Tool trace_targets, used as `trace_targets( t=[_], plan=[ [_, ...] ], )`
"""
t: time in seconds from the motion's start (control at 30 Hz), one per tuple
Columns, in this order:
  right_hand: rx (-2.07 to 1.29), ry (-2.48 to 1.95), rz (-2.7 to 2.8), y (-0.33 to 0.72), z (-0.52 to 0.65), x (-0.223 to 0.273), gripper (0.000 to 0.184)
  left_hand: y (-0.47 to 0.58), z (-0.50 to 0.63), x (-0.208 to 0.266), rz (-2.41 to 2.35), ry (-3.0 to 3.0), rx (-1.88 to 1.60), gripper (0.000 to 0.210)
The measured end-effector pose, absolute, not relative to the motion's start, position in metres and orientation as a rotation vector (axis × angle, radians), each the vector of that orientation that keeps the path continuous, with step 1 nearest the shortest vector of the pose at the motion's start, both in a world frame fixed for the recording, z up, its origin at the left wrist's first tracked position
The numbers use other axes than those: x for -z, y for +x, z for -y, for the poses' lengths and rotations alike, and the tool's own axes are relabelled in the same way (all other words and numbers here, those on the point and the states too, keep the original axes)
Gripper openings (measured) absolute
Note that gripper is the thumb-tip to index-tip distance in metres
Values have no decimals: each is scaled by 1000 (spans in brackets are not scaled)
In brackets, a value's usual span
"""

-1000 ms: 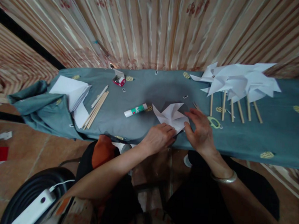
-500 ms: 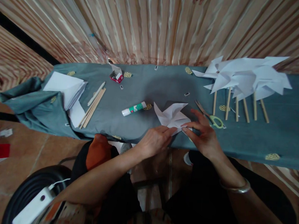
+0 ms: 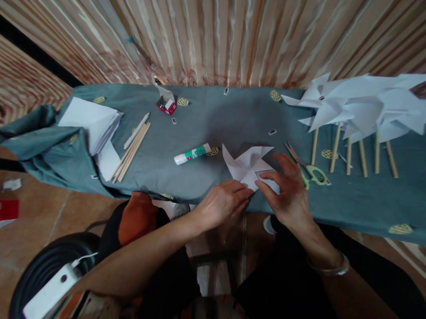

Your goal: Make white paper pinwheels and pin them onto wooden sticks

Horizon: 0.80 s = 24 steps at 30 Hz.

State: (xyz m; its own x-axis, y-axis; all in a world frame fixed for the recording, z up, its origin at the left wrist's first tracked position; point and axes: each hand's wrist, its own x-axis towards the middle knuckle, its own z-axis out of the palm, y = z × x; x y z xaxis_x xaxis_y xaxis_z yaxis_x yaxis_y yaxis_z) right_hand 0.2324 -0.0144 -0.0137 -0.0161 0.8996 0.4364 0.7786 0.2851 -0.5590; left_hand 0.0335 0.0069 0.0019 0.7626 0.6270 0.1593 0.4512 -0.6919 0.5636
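Observation:
A white paper pinwheel (image 3: 247, 165) with folded blades lies near the front edge of the cloth-covered table. My left hand (image 3: 222, 200) is closed on its lower left part, fingers pressed together at the paper's edge. On its right side, my right hand (image 3: 286, 192) pinches a blade with thumb and index finger, the other fingers raised. Just right of that hand lie scissors (image 3: 307, 170) with light green handles, blades apart. A glue stick (image 3: 192, 154) with a green label rests to the left of the pinwheel.
Finished pinwheels (image 3: 373, 103) on wooden sticks lie at the right. Several loose sticks (image 3: 135, 150), a white pen-like stick (image 3: 136, 130) and a stack of white paper (image 3: 88, 122) are at the left. An open red box (image 3: 166, 104) of small metal pieces stands at the back.
My right hand's thumb and index finger have shifted slightly on the paper blade. The left hand stays at the lower edge. The whole view has shifted a little.

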Motion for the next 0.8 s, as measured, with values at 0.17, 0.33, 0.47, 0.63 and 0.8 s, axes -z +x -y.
trace_targets(
  t=[0.17,0.33,0.47,0.63,0.8],
  plan=[
    [-205,-1507,1873,232,17,11,6,34,-6,-1,-824,2430,-463,25],
    [-204,-1502,1903,230,18,9,11,34,-7,-1,-837,2395,-464,25],
    [-217,-1502,1911,229,18,8,12,34,-8,-2,-851,2359,-434,25],
    [-246,-1509,1909,229,18,8,13,34,-9,-3,-857,2322,-441,24],
    [-255,-1509,1909,228,18,9,13,35,-10,-2,-857,2302,-452,24]
  ],
)
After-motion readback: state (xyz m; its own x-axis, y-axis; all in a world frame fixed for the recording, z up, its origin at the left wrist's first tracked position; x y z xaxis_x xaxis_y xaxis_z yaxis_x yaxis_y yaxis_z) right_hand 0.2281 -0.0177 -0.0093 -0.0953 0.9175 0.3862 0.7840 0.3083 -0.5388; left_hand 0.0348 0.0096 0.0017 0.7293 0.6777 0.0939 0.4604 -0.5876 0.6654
